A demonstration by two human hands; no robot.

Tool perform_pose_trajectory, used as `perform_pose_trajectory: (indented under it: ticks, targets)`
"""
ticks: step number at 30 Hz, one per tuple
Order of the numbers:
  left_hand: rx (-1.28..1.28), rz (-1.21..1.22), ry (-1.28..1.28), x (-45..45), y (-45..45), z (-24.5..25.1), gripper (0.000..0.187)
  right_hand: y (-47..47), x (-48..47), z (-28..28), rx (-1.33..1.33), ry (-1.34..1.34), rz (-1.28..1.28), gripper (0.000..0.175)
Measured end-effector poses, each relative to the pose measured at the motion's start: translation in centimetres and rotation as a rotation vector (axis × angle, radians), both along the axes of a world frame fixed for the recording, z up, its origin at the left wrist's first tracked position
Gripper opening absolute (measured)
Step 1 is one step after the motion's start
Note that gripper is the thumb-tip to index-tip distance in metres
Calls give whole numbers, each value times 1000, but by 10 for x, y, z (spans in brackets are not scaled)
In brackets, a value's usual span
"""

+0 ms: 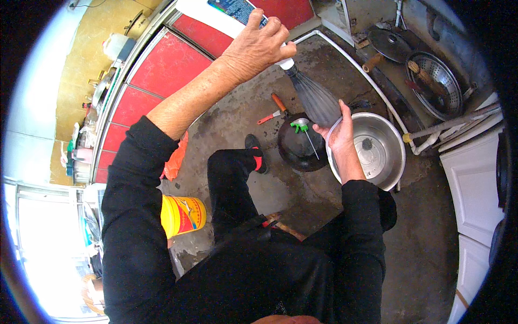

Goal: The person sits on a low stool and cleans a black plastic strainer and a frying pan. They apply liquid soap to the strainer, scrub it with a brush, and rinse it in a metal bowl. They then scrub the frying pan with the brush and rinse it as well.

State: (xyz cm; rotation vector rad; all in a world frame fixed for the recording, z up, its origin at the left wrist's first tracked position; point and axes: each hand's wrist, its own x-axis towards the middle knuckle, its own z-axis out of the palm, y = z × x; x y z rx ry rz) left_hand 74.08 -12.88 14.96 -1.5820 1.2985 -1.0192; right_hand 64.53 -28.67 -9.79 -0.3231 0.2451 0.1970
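Observation:
My left hand (261, 46) is closed around a white plastic bottle (216, 18) with a blue label bearing writing. The bottle slopes down to the right. At its white neck is the narrow end of a dark grey, ribbed cone-shaped piece (315, 95); what it is made of is unclear. My right hand (342, 129) grips the cone's wide end by a pale rim. Below lies a black wok (295, 152) with an orange-brown handle. A green and white spray trigger head (300, 125) with a thin dip tube rests on it. Beside the wok stands a steel basin (374, 160) holding a dark scouring pad (367, 144).
A red-handled scraper (268, 118) lies on the concrete floor. To the left are a yellow bucket (186, 214), an orange plastic bag (176, 158) and red cabinets (162, 65). A white pipe (360, 60) runs along the floor near a steel colander (449, 75) and a black lid (386, 42).

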Motion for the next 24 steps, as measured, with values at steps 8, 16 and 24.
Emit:
perform_pose_trajectory:
  ticks: [8,16,24]
  targets:
    - [-101,11,25,4,10,5,20,-1,0,3,17,-22,17,54]
    - [-150,-2,123,1,17,-8,24,-1,0,0,-6,-16,27,54]
    - [-224,29,187,-4,21,-14,24,-2,0,-3,-26,12,31,51]
